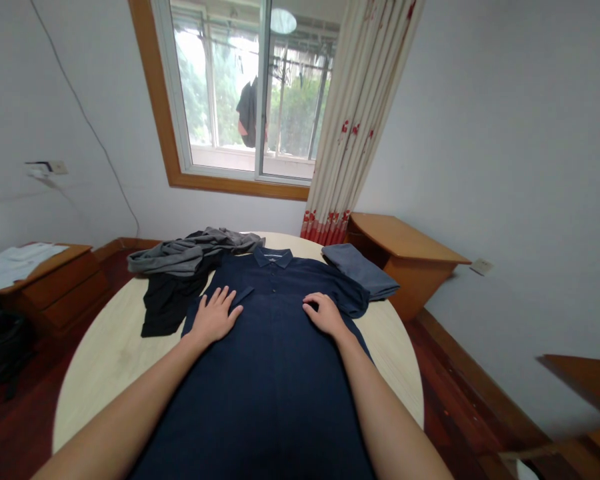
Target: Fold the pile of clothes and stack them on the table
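Observation:
A dark navy polo shirt (pixel 275 347) lies spread face up on a round pale wooden table (pixel 105 353), collar pointing away from me. My left hand (pixel 216 315) rests flat on the shirt's left chest, fingers stretched out and apart. My right hand (pixel 324 313) presses on the right chest near the sleeve, fingers curled with the tips pinching the fabric.
A grey garment (pixel 190 253) and a black one (pixel 167 300) lie heaped at the table's far left. A folded blue-grey cloth (pixel 363 270) lies at the far right. Wooden cabinets stand at left (pixel 55 280) and right (pixel 405 257). A window and curtain are behind.

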A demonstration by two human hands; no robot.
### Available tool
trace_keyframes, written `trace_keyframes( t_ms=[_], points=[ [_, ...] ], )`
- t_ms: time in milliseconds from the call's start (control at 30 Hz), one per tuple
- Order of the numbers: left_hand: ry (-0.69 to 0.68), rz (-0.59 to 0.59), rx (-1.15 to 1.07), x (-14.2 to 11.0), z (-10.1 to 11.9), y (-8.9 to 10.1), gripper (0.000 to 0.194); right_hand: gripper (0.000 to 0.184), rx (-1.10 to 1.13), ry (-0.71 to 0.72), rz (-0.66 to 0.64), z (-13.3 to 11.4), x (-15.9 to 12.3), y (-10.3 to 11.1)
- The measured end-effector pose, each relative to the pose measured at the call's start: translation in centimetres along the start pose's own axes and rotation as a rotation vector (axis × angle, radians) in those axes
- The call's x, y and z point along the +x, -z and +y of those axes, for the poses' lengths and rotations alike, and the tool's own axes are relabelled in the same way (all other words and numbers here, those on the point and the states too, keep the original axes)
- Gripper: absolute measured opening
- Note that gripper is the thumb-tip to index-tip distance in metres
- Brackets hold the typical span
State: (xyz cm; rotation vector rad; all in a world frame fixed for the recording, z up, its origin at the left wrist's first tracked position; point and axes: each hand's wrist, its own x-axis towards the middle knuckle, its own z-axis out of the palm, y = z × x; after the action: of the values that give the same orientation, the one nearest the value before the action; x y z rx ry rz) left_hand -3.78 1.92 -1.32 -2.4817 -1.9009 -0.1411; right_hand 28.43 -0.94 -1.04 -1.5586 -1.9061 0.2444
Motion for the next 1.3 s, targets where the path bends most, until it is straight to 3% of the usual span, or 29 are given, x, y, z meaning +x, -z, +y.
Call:
trace_keyframes(
  t_ms=[200, 300, 433, 533, 667, 800, 933, 1100, 1200, 1300],
  points=[
    [0.039, -0.006, -0.020, 0.0, -1.0, -0.1, 0.066, 0.020, 0.017, -0.018, 0.049, -0.8, 0.0, 1.0],
    [0.058, -0.008, -0.026, 0.1, -0.9, -0.1, 0.066, 0.023, -0.004, -0.111, 0.287, -0.2, -0.2, 2.6],
    [0.061, -0.033, -0.030, 0.2, -0.7, 0.1, 0.066, 0.027, -0.166, -0.378, 0.659, 2.6, -1.2, 5.4],
    [0.056, -0.034, -0.034, 0.2, -0.7, 0.2, 0.066, 0.023, -0.276, -0.572, 0.725, 5.2, -2.3, 6.2],
    [0.048, -0.015, -0.040, 0.1, -0.7, 0.1, 0.065, 0.016, -0.205, -0.618, 0.592, 7.8, -2.6, 5.4],
    [0.048, -0.023, -0.050, 0.1, -0.7, 0.2, 0.065, 0.020, -0.074, -0.595, 0.520, 8.0, -2.1, 5.1],
    [0.047, -0.034, -0.059, 0.0, -0.6, 0.5, 0.064, 0.037, -0.170, -0.466, 0.538, 5.5, -1.1, 5.7],
    [0.034, -0.017, -0.076, -0.1, -0.6, 0.4, 0.064, 0.042, -0.372, -0.242, 0.367, 0.6, 1.7, 5.8],
    [0.027, -0.014, -0.086, -0.1, -0.7, 0.3, 0.065, 0.044, -0.350, -0.044, 0.197, -1.2, 3.9, 5.4],
    [0.019, -0.014, -0.093, 0.0, -0.8, 0.2, 0.065, 0.034, -0.193, 0.034, -0.111, -1.7, 5.7, 4.8]
  ],
)
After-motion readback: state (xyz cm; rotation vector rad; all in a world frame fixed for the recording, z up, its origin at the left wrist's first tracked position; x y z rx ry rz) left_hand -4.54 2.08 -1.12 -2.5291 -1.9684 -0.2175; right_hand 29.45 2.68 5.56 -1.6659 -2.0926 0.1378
